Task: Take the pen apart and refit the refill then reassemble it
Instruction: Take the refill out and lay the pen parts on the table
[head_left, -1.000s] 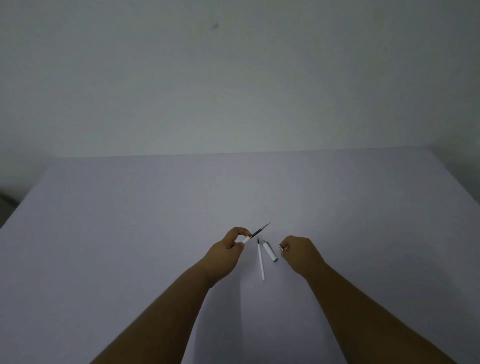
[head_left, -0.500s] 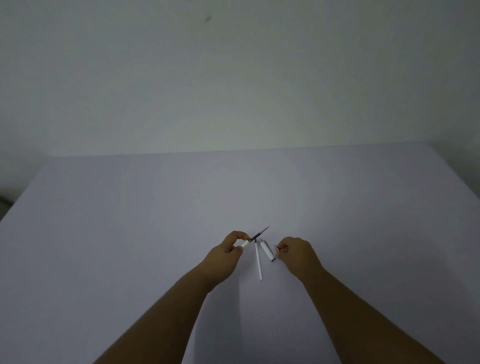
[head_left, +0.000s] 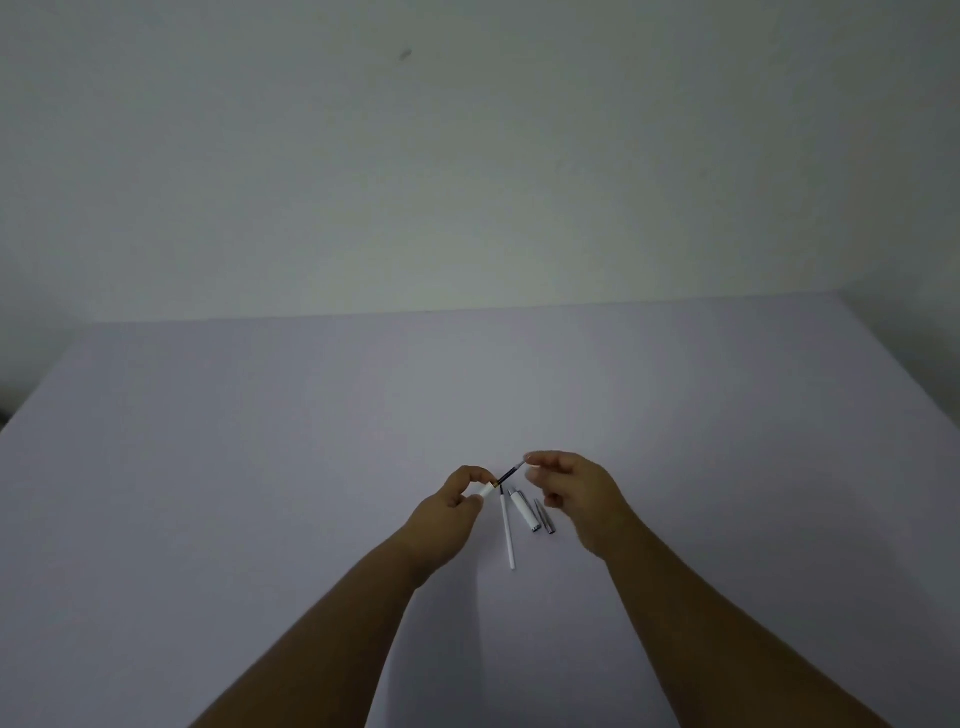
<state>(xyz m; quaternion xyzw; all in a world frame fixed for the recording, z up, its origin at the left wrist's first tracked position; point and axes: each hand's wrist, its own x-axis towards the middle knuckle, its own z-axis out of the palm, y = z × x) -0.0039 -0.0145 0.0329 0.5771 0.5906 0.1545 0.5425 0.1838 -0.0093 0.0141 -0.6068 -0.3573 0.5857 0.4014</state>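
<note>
My left hand (head_left: 451, 512) pinches a short white pen barrel (head_left: 486, 491), from which a dark refill (head_left: 510, 473) sticks out up and to the right. My right hand (head_left: 577, 493) is at the free end of that refill. Its index fingertip touches the tip, its thumb sits a little below, and the fingers are apart. Between my hands, a thin white refill tube (head_left: 507, 535), a white cap (head_left: 523, 512) and a small grey metal tip (head_left: 544, 517) lie on the table.
The pale table (head_left: 311, 467) stretches wide on all sides, with its far edge against a plain wall. Its left and right edges fall away at the frame's sides.
My right hand has let go of the small grey tip, which now lies beside the cap. It moved up and left to the end of the dark refill. My left hand kept its hold.
</note>
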